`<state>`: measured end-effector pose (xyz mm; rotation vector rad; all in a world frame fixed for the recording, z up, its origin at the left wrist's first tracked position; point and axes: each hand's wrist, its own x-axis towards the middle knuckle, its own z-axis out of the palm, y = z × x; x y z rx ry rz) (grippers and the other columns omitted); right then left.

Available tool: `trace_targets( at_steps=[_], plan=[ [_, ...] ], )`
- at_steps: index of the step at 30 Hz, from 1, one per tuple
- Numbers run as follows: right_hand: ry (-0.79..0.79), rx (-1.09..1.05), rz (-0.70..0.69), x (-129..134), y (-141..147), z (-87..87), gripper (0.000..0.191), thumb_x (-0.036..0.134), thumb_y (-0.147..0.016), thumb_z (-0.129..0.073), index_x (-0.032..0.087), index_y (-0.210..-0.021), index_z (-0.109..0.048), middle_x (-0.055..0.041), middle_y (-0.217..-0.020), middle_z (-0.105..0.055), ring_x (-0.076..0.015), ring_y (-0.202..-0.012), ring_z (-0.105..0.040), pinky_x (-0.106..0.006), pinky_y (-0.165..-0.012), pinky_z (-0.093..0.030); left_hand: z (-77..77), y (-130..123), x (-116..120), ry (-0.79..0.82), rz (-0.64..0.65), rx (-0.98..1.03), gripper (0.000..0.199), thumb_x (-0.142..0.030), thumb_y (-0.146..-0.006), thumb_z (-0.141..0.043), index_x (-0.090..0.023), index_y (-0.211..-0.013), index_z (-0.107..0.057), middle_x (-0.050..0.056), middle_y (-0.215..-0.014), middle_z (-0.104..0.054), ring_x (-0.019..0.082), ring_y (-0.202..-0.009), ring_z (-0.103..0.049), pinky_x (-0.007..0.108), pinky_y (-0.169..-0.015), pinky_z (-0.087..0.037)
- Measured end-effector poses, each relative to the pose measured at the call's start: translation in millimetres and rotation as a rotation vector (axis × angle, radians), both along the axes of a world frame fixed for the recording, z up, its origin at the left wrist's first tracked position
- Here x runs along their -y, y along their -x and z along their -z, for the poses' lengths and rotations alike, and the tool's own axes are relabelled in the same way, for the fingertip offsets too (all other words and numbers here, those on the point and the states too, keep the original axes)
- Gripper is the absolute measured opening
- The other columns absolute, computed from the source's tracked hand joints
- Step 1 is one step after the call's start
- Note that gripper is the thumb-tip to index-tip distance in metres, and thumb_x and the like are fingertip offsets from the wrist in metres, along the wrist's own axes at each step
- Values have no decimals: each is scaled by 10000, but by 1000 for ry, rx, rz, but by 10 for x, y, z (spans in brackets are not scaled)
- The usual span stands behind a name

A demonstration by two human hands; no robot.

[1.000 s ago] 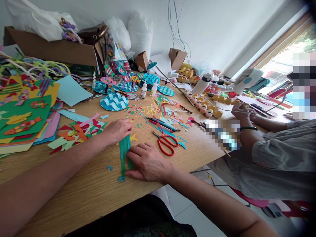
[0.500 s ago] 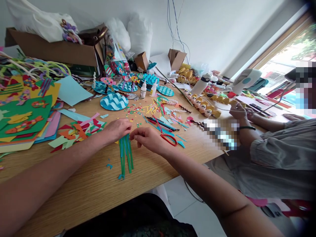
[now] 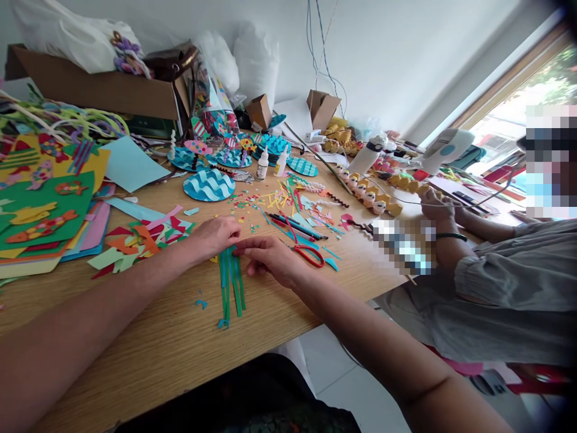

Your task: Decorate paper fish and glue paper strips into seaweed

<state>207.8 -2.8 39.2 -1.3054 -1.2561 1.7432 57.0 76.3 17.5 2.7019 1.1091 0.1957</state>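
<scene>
Green and blue paper strips (image 3: 232, 282) hang down toward me on the wooden table, their upper ends beneath my fingers. My left hand (image 3: 223, 233) is closed over the top of the strips, pressing or gripping them. Beside it, my right hand (image 3: 264, 257) touches the strips' upper right side with bent fingers; whether it pinches anything is hidden. Small blue scraps (image 3: 201, 304) lie left of the strips. Red-handled scissors (image 3: 309, 255) rest just beyond my right hand, near dark pens (image 3: 297, 225).
Colourful paper scraps (image 3: 139, 240) lie left of my hands, with stacked sheets (image 3: 49, 210) farther left. A blue wavy paper oval (image 3: 208, 185) and glue bottles (image 3: 262, 163) stand behind. At right, a person's hands (image 3: 437, 207) work near yellow carton pieces (image 3: 374, 198).
My right hand has shifted slightly left, its fingers now over the upper part of the strips. My left hand has barely moved.
</scene>
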Motion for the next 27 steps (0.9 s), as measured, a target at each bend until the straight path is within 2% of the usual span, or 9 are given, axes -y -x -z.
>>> trace_targets(
  at_steps=[7, 10, 15, 21, 24, 27],
  plan=[
    [178, -182, 52, 240, -48, -5, 204, 109, -760, -490, 123, -927, -606, -105, -1037, -638, -45, -473, -571, -141, -350, -283, -38, 1, 35, -18, -1, -18, 126, -202, -780, -461, -171, -724, -569, 28, -779, -555, 163, -736, -523, 259, -623, -361],
    [162, -193, 58, 274, -93, -23, 196, 112, -761, -492, 123, -922, -603, -106, -1041, -638, -45, -479, -577, -141, -360, -294, -43, -2, 39, -21, 2, -20, 127, -195, -782, -457, -172, -729, -570, 27, -781, -558, 163, -739, -526, 258, -627, -365],
    [108, -166, 101, 171, -114, -21, 210, 114, -763, -487, 122, -934, -608, -99, -1039, -638, -40, -482, -569, -145, -357, -289, -33, 3, 27, -31, 13, -25, 123, -214, -780, -468, -182, -716, -568, 18, -768, -555, 162, -742, -526, 252, -623, -367],
    [150, -165, 36, 220, -100, 12, 207, 117, -765, -488, 121, -939, -599, -102, -1047, -635, -46, -482, -578, -142, -349, -285, -20, 7, 31, -37, 13, -20, 125, -213, -782, -462, -178, -718, -565, 24, -778, -554, 164, -743, -525, 257, -634, -368],
    [182, -168, -22, 290, -128, -30, 225, 122, -761, -497, 125, -962, -599, -107, -1064, -625, -52, -494, -592, -141, -357, -291, -7, 8, 18, -37, 13, -14, 135, -216, -782, -454, -178, -719, -567, 25, -777, -554, 163, -729, -522, 258, -623, -365],
    [135, -154, -9, 255, -148, -85, 221, 122, -753, -512, 127, -951, -609, -109, -1077, -619, -49, -494, -592, -141, -358, -291, 6, 12, -6, -33, 19, -10, 134, -220, -773, -455, -183, -715, -570, 20, -768, -554, 161, -725, -523, 253, -612, -362]
  ],
)
